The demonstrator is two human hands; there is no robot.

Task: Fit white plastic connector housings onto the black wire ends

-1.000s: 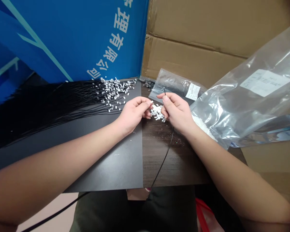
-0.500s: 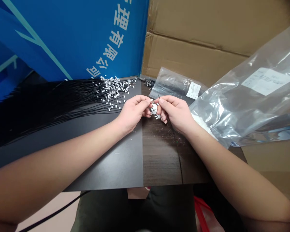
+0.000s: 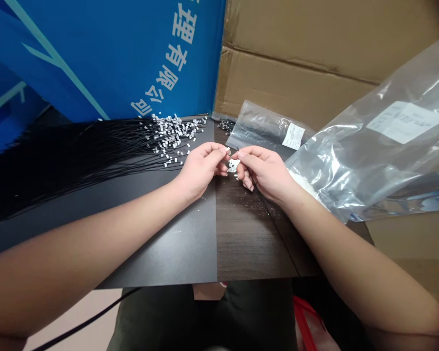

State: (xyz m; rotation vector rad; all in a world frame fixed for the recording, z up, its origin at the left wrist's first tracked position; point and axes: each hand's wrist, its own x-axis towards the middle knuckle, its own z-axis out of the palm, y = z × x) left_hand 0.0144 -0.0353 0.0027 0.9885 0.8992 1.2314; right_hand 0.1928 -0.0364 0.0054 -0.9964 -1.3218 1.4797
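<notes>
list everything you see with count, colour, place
held cable: one, black, right hand
held piece: one, white, left hand
loose pieces: several, white, between hands
bundled cables: many, black, white-tipped, left
small bag: one, clear, behind hands
large bag: one, clear, right
blue panel: one, blue, back left
cardboard: count unclear, brown, back right
table: one, dark, below hands
red strap: one, red, lower right
trousers: one pair, dark, lap
left hand: one, bare, centre left
right hand: one, bare, centre right

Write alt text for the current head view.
A left hand pinching a small white piece and a right hand holding a thin black wire are close together near loose white pieces. To the left lie many white-tipped black wires; to the right, a large clear bag.
</notes>
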